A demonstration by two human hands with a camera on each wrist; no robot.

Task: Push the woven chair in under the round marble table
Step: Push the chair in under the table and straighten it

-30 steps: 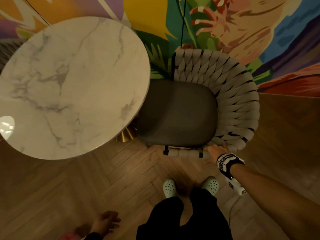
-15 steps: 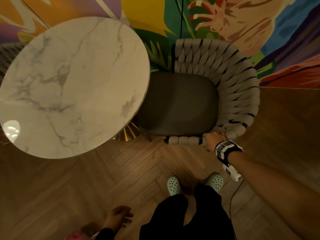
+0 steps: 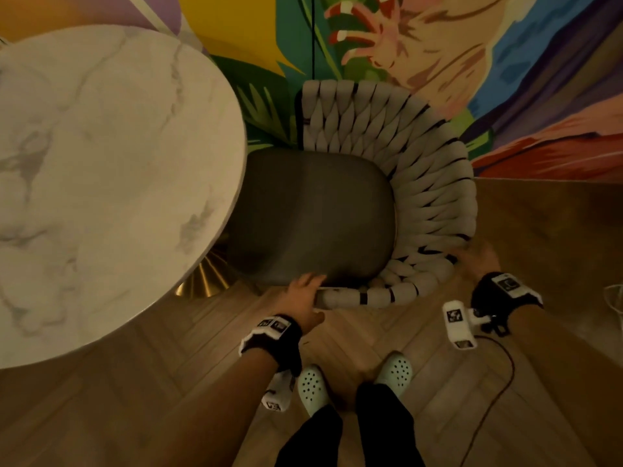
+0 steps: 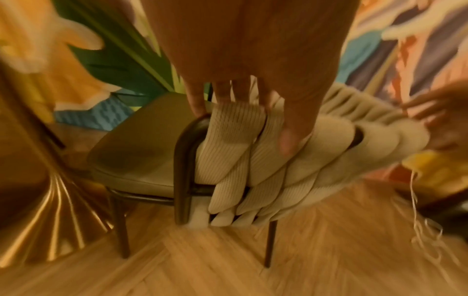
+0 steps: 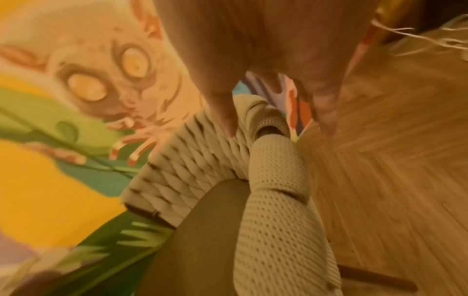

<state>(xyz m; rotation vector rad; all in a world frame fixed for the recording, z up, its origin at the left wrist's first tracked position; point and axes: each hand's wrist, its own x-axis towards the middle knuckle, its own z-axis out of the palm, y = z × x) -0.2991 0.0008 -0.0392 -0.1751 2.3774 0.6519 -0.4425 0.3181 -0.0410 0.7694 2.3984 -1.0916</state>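
Note:
The woven chair (image 3: 435,183) has a cream braided back and a grey seat (image 3: 313,217). It stands right of the round marble table (image 3: 101,180), and the seat's left edge is tucked under the tabletop rim. My left hand (image 3: 303,291) grips the near end of the woven rail. Its fingers (image 4: 197,100) curl over the top and the thumb (image 4: 288,140) lies on the outer side. My right hand (image 3: 478,261) rests on the rear right corner of the back. Its thumb (image 5: 225,112) and fingers (image 5: 326,116) are fairly straight and straddle the woven rim (image 5: 276,190).
The table's gold fluted base (image 3: 205,281) stands just left of the chair's front legs. A painted mural wall (image 3: 438,45) is close behind the chair. My feet in pale clogs (image 3: 312,385) stand on the herringbone wood floor, with a dark cable (image 3: 499,382) lying to their right.
My left hand has come up from low at my side and taken the near end of the woven rail. My right hand has left that spot and moved to the back's right corner.

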